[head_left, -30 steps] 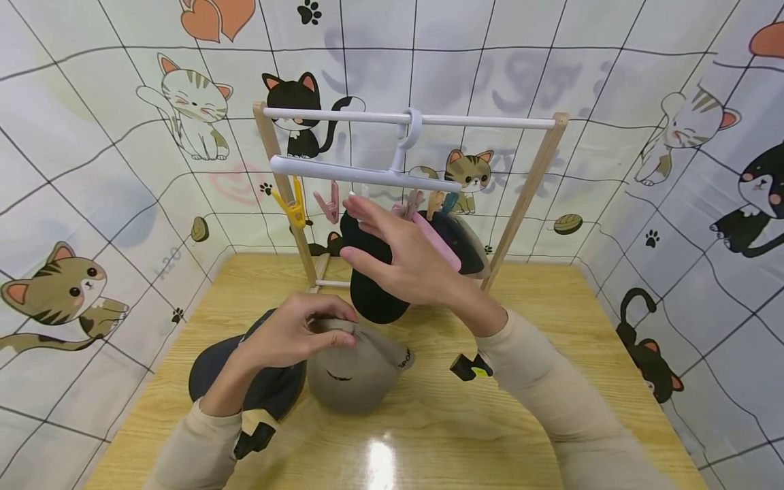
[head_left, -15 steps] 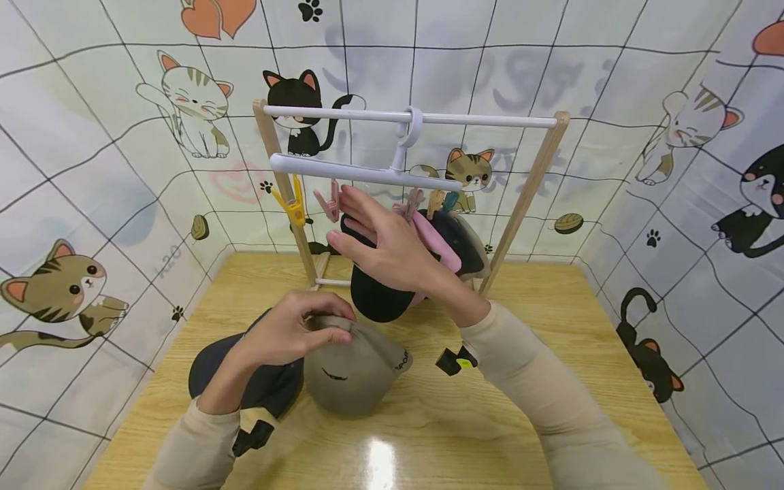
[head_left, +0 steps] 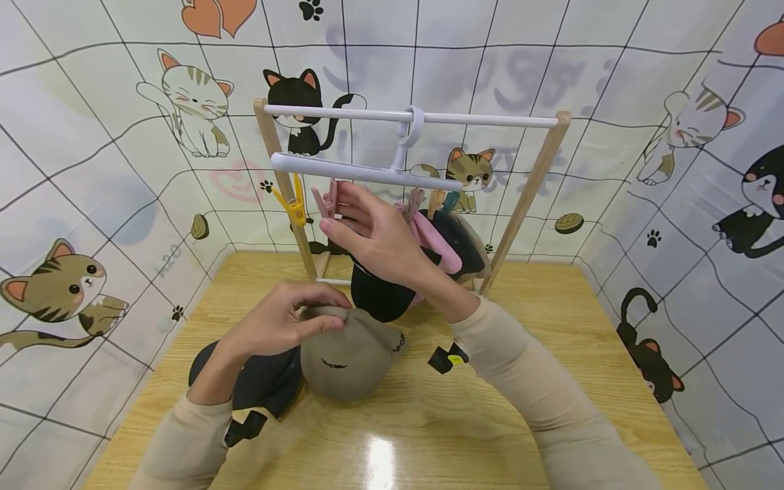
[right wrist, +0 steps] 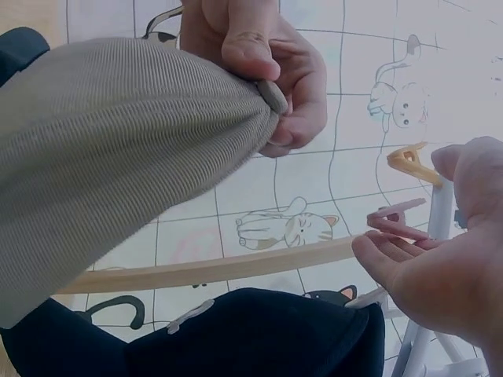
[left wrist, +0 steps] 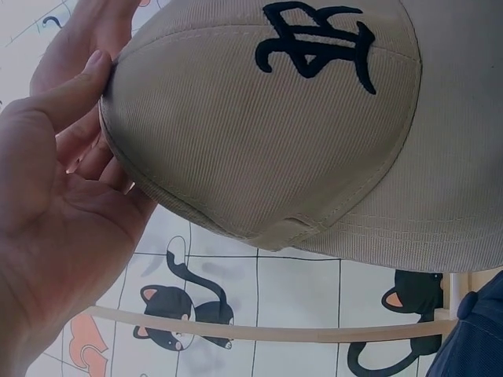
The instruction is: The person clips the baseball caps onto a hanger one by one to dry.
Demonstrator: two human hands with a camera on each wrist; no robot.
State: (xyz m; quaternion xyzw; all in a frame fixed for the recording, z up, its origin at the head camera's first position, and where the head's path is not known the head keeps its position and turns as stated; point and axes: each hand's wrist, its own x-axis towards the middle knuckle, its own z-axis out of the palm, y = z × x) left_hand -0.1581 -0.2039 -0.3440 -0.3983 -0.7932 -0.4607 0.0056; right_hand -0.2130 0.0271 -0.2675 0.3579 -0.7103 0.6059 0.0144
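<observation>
In the head view my left hand (head_left: pixel 288 320) pinches the edge of a beige baseball cap (head_left: pixel 346 357) between thumb and fingers. The left wrist view shows dark embroidered lettering on that cap (left wrist: pixel 259 118). My right hand (head_left: pixel 386 238) is raised under a pale lavender hanger (head_left: pixel 361 171), fingers spread around a pink clothespin (head_left: pixel 327 201). In the right wrist view the right fingertips lie right at one leg of the clothespin (right wrist: pixel 397 224), while the thumb stands apart from it. A yellow clothespin (head_left: pixel 297 204) hangs just left of the pink one.
The hanger hooks over a white rod (head_left: pixel 490 120) between wooden posts (head_left: pixel 527 197). Behind my right hand hang a black cap (head_left: pixel 382 292), a pink one (head_left: pixel 437 245) and a dark one (head_left: pixel 462 241), with clothespins above. A navy cap (head_left: pixel 263 381) lies on the wooden table (head_left: pixel 490 435).
My right hand has moved left, from in front of the black cap to the pink clothespin. My left hand has raised the beige cap slightly, shifting it a little left.
</observation>
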